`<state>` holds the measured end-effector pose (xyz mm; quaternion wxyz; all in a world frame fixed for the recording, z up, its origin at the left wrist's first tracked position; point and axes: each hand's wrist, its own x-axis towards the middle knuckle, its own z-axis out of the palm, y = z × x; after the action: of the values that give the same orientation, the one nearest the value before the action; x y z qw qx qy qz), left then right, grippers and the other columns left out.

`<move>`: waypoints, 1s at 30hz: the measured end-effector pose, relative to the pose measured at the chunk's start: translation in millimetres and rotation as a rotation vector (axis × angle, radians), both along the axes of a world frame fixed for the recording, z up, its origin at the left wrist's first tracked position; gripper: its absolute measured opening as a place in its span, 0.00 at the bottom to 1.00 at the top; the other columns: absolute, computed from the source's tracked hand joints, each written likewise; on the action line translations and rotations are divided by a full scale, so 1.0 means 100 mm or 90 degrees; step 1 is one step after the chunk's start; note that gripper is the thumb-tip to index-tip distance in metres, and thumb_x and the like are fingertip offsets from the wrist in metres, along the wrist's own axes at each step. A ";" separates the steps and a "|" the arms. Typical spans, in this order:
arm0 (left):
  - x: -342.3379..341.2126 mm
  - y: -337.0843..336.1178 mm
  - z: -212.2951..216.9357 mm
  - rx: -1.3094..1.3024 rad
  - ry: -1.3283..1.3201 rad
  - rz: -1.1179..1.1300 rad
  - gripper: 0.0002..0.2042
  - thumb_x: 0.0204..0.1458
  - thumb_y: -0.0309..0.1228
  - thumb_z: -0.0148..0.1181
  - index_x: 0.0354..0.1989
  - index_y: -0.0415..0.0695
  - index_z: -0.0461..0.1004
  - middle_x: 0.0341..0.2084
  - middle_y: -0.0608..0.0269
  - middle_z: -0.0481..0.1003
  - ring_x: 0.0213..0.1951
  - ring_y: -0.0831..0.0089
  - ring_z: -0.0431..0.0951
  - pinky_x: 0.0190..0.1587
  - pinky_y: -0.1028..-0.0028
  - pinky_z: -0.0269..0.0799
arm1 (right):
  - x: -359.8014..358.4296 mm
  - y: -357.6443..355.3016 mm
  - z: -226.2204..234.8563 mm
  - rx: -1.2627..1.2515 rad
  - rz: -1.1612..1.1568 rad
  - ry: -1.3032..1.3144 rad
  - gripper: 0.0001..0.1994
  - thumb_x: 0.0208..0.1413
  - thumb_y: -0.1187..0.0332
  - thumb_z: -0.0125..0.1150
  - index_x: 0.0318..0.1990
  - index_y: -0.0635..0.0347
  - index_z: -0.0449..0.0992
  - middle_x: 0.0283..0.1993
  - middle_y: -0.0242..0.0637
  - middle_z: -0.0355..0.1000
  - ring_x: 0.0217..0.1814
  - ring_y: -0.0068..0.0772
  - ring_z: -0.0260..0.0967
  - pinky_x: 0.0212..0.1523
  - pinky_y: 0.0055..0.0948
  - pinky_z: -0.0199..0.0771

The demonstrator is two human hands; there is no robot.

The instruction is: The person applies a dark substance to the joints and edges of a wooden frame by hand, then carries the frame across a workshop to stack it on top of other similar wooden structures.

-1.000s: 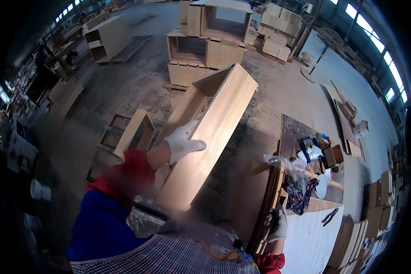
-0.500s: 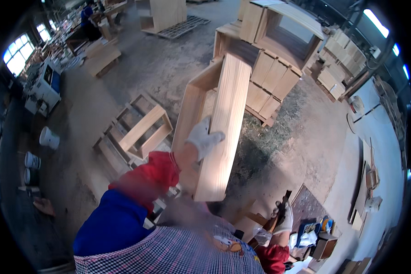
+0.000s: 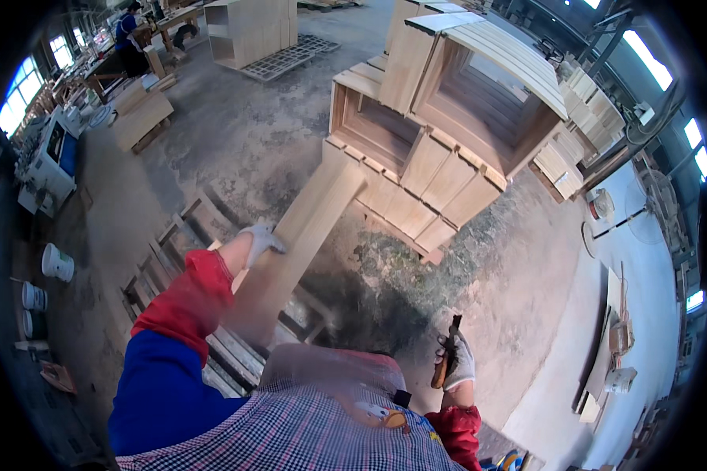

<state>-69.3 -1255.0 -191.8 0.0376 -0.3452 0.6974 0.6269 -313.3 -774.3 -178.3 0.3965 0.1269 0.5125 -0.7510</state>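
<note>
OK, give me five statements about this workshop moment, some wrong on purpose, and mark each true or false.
1. The left hand rests on a long wooden cabinet. True.
2. The right hand is empty. False: it grips a dark-handled tool.
3. Both hands wear light work gloves. True.
4. The stacked wooden cabinets ahead are painted blue. False: they are bare, pale wood.
5. A wooden pallet lies on the floor under the left arm. True.
</note>
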 end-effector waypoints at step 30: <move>-2.05 -2.39 3.40 -1.030 -0.064 -0.190 0.13 0.53 0.39 0.48 0.20 0.49 0.72 0.16 0.64 0.70 0.27 0.62 0.68 0.48 0.63 0.58 | -4.19 -3.69 2.59 -0.254 0.216 0.613 0.25 0.59 0.66 0.51 0.61 0.68 0.57 0.35 0.41 0.70 0.19 0.18 0.63 0.18 0.16 0.64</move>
<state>-274.6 -1493.9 148.2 -0.1092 -0.1968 0.9695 -0.0973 -732.8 -1143.6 80.4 0.2486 -0.3934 0.4969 -0.7325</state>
